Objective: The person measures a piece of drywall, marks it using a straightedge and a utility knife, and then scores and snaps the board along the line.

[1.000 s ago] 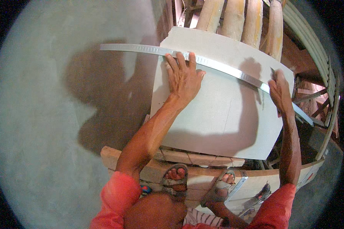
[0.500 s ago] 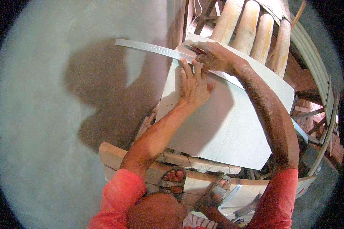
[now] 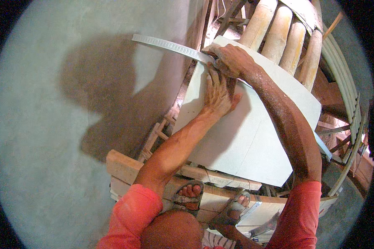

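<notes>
A large white board [image 3: 253, 145] lies beneath both hands, with a faint line across it. Over its far part runs a long, light-grey ribbed metal strip [image 3: 168, 44], whose left end sticks out past the board toward the wall. My left hand [image 3: 220, 93] rests on the board against the strip's near side, fingers stretched out toward the strip. Just beyond it, at the board's far left edge, my right hand [image 3: 234, 60] is closed around a thin dark tool [image 3: 208, 52], mostly hidden by the fingers. What kind of tool it is cannot be made out.
A grey wall [image 3: 41, 124] carrying my shadow fills the left. Thick bamboo poles [image 3: 274, 33] stand beyond the board. Wooden planks [image 3: 124, 164] border its near side, under sandalled feet [image 3: 189, 195]. A bundle of pale long strips [image 3: 340, 62] curves along the right.
My right hand has slid left along the strip toward the board's left edge. My left hand's fingers have drawn closer together. The whole view has shifted slightly.
</notes>
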A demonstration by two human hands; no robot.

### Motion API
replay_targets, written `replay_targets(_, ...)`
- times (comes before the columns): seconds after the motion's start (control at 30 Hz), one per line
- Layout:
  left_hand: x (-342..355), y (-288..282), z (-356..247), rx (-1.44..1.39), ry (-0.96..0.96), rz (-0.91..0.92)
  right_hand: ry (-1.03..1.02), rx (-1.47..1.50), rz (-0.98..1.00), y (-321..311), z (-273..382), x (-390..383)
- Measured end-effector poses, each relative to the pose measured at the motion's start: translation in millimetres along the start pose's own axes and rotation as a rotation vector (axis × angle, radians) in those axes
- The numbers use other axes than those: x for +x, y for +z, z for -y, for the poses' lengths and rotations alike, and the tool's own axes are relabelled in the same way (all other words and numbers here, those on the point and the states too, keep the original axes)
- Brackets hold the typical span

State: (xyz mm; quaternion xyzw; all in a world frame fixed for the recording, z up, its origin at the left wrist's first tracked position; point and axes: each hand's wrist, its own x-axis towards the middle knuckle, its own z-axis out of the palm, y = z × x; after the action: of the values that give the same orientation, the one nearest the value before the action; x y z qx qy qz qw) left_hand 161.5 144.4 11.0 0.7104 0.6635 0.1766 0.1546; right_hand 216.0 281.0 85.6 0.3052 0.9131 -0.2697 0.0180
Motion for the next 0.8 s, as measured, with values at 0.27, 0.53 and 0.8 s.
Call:
replay_targets(0.27, 0.4, 4.3, -0.7, -0.022, -0.025, 0.034, -0.019, -0.127, -0.046, 3.9, 2.6, -3.1)
replay_targets(0.53, -0.5, -3.2, -4.0, 0.013, -0.016, -0.065, 0.0, -0.117, -0.129, 7.3, 5.8, -16.5)
replay_targets(0.8, 2.3, -8.2, -8.0, 0.107, -0.053, 0.004, 0.047, -0.249, 0.053, 1.7, -8.1, -27.6)
